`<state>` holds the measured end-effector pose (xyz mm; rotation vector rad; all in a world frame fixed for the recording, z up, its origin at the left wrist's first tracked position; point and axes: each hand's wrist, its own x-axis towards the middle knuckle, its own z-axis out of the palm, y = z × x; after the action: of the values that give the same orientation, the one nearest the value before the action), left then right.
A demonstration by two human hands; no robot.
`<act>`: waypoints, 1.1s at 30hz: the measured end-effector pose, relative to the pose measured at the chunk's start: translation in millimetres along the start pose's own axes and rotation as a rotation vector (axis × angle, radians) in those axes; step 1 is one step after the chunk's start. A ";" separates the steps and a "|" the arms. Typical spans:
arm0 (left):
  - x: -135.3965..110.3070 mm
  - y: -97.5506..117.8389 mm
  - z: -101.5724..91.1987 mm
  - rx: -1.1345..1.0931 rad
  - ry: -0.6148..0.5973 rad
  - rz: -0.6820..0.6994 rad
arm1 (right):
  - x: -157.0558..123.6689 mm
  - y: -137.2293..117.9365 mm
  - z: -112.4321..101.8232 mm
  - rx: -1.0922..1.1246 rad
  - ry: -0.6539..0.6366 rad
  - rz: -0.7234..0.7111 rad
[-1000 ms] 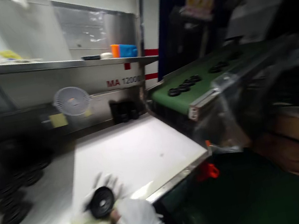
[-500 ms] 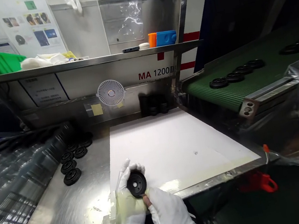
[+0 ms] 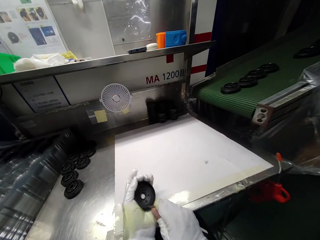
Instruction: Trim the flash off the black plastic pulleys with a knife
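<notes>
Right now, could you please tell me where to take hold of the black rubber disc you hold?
Pinch the black rubber disc by its upper rim, from above: your left hand cups its back, your right hand touches its lower edge.

passage from the left hand (image 3: 136, 218) and right hand (image 3: 181, 231) runs forward over the white sheet (image 3: 184, 157) to the black stacked parts (image 3: 161, 110) at back centre. obstructions: black discs (image 3: 71, 178) on the steel bench (image 3: 51, 224) at left; plastic film (image 3: 312, 131) and green conveyor (image 3: 250, 94) at right.
</notes>
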<state>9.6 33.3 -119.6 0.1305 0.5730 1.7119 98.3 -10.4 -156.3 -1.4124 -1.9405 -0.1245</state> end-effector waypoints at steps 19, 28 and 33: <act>-6.9 6.8 1.5 0.070 -0.055 -0.180 | -0.1 8.0 -3.0 0.017 -0.009 0.007; 0.1 -3.9 1.5 0.011 0.016 -0.203 | -6.2 9.4 -0.5 0.038 0.020 0.049; -0.6 -1.8 1.5 0.018 0.022 -0.088 | -6.7 0.7 2.3 0.033 0.059 0.001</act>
<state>11.9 33.4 -119.0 0.0977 0.6020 1.6246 98.8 -14.4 -162.2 -1.3732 -1.8849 -0.1315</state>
